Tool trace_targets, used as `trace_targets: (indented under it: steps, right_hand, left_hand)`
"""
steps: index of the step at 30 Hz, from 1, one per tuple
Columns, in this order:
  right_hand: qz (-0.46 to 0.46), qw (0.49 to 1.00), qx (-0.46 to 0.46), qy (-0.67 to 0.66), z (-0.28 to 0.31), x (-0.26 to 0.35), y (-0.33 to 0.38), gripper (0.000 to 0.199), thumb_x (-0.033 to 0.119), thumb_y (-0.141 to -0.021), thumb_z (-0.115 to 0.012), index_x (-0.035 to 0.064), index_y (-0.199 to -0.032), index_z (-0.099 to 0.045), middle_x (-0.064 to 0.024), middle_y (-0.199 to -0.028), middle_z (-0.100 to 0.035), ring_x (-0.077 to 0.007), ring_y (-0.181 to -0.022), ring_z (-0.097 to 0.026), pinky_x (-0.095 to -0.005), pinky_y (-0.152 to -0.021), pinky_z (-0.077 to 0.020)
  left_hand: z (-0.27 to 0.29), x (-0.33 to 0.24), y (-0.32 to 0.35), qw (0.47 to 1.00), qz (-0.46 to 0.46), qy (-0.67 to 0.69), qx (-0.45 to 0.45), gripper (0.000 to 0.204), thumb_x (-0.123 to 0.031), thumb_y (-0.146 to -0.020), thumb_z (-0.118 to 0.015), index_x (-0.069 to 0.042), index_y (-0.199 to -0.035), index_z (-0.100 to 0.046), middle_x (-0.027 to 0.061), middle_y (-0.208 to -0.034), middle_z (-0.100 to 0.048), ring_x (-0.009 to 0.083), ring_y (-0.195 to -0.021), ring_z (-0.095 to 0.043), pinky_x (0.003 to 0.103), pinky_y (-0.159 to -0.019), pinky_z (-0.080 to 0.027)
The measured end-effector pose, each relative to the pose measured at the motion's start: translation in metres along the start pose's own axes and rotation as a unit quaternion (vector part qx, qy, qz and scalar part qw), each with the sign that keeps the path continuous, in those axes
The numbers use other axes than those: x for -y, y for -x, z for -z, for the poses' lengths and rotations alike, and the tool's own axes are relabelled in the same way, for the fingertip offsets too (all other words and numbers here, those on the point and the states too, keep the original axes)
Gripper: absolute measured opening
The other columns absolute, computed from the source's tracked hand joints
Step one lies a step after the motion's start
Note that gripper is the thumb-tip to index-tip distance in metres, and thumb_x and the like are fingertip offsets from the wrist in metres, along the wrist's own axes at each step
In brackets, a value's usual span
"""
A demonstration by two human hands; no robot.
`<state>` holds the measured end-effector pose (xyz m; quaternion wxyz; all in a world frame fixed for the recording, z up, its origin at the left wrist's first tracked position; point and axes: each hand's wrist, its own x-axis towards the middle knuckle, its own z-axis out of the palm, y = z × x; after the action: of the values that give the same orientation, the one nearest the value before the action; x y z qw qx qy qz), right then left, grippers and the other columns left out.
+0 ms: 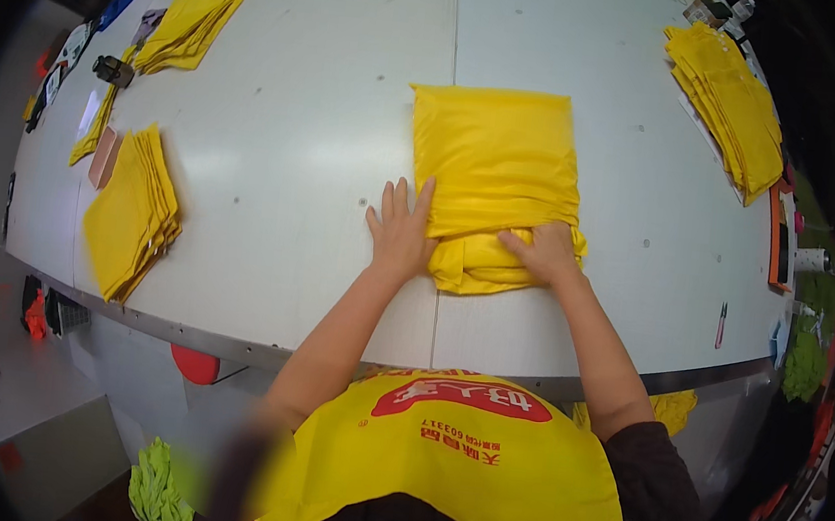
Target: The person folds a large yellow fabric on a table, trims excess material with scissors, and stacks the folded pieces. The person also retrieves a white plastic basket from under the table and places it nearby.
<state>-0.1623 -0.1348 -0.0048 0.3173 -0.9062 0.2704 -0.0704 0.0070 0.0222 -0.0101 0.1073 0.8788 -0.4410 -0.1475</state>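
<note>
A yellow folded cloth (498, 158), smooth and shiny, lies in front of me on the white table. Its far part is a flat square, and its near end is bunched into a thick roll. My left hand (402, 234) rests at the cloth's left edge, fingers spread on the table and thumb side against the fabric. At the right edge of the near fold, my right hand (549, 253) grips the cloth. Its thumb points left across the roll, and its fingertips are partly hidden in the fold.
Stacks of folded yellow cloth lie at the far left (198, 18), near left (136, 213) and far right (729, 105). Small scissors or snips (721, 325) lie at the right. A dark object (112, 70) stands at left; a thread cone (812, 260) sits beyond the right edge.
</note>
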Motion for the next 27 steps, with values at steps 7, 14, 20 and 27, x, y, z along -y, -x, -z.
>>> trace_targets:
  steps: [7, 14, 20, 27]
  right_hand:
    - [0.095, 0.988, 0.066, 0.098, 0.009, 0.020, 0.026, 0.061, 0.038, -0.070, -0.068, -0.0004, -0.114, -0.050, -0.0211, -0.102, -0.056, -0.0356, -0.092, -0.055, -0.0401, -0.080, -0.0430]
    - [0.178, 0.937, -0.002, 0.299, -0.016, 0.068, 0.052, 0.073, 0.023, -0.063, -0.073, 0.0070, -0.126, -0.041, -0.0164, -0.103, -0.052, -0.0322, -0.092, -0.053, -0.0404, -0.079, -0.0420]
    - [0.186, 0.955, 0.036, 0.228, -0.007, 0.068, 0.030, 0.056, 0.013, -0.072, -0.065, 0.0066, -0.123, -0.042, -0.0169, -0.095, -0.060, -0.0349, -0.085, -0.059, -0.0410, -0.071, -0.0481]
    - [0.112, 0.984, 0.115, 0.084, 0.043, 0.093, 0.002, 0.037, 0.017, -0.080, -0.056, 0.0052, -0.114, -0.049, -0.0212, -0.097, -0.060, -0.0383, -0.087, -0.057, -0.0415, -0.075, -0.0461]
  left_hand:
    - [0.014, 0.013, 0.002, 0.986, 0.053, 0.158, -0.002, 0.066, -0.018, -0.076, -0.065, -0.015, -0.135, -0.035, 0.0107, -0.120, -0.053, 0.0249, -0.107, -0.051, 0.049, -0.092, -0.036]
    - [0.000, 0.022, 0.052, 0.713, 0.211, 0.666, 0.058, 0.052, -0.020, -0.081, -0.064, 0.002, -0.123, -0.044, 0.0057, -0.100, -0.059, 0.0131, -0.083, -0.058, 0.026, -0.066, -0.050]
    - [-0.033, 0.027, 0.074, 0.703, 0.185, 0.686, -0.012, 0.053, -0.004, -0.076, -0.065, 0.001, -0.123, -0.041, 0.0057, -0.094, -0.060, 0.0105, -0.072, -0.057, 0.023, -0.059, -0.048]
    - [-0.007, 0.020, 0.088, 0.910, -0.017, 0.113, -0.398, 0.053, 0.001, -0.068, -0.062, -0.002, -0.118, -0.044, 0.0109, -0.083, -0.058, 0.0285, -0.078, -0.055, 0.036, -0.075, -0.045]
